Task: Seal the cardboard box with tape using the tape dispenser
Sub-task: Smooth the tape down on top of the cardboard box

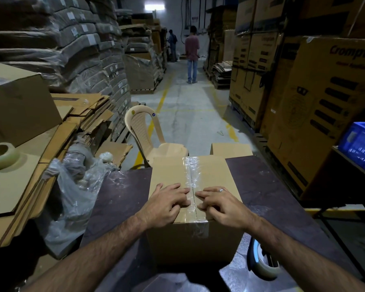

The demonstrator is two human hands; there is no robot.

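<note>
Head view: a plain brown cardboard box stands closed and upright in the middle of a dark surface, right in front of the person. Its top flaps meet in a centre seam. A strip of clear, wrinkled tape covers that seam from the far edge to the near edge and folds down onto the near face. Seam and tape run straight away from the person, and the box top looks longer in that direction too.

The left hand and the right hand both lie palm down on the near part of the top. Their fingers are stretched out and a little spread. They grip nothing, and the tips press on the tape from either side of the seam. The right hand wears a ring.

The tape dispenser, a dark frame holding a pale roll, lies on the surface just beside the box's near right corner. The right forearm partly hides it, so I cannot tell which way it points.

A spare tape roll sits on flattened cardboard to the left, and a beige plastic chair stands beyond the surface.
</note>
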